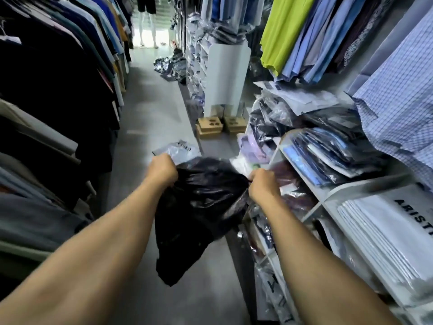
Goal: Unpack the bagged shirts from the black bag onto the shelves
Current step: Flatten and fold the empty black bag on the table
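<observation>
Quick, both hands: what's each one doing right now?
Left hand: closed, gripping the left edge of the black bag.
Right hand: closed, gripping the bag's right edge.

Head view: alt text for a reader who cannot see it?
The left hand and right hand grip the top of a crumpled black plastic bag in a shop aisle. White shelves of plastic-bagged shirts stand right, hanging garments left.

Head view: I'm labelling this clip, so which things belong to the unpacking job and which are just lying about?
Job: black bag, held at its top by left hand and right hand; shelves; bagged shirts stacked there.
Lying about: hanging shirts; cardboard blocks; packets on the floor; mannequin legs.
</observation>
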